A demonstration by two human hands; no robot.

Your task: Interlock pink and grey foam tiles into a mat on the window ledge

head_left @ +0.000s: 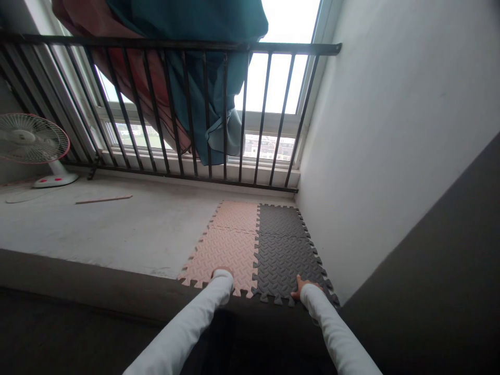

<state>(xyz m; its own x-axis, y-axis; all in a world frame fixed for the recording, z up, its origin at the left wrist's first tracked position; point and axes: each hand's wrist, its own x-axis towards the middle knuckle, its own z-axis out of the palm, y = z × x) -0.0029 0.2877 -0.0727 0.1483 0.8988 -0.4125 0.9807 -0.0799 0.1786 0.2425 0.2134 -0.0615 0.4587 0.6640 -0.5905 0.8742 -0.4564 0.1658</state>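
Note:
Foam floor mats with jigsaw edges lie on the raised ledge, joined side by side. The pink mats (230, 245) are on the left and the black mats (283, 255) on the right, against the wall. My left hand (222, 270) is at the near part of the pink mat, its fingers mostly hidden by the white sleeve. On the near right part of the black mat rests my right hand (304, 285), with thumb and forefinger apart; the other fingers are partly hidden.
A dark metal railing (187, 47) runs along the window, with a teal and red curtain (203, 99) behind it. To the left stand a fan (57, 169) and a thin wooden stick (103, 199). The ledge (117, 229) drops off at its near edge. A white wall (383, 130) closes the right side.

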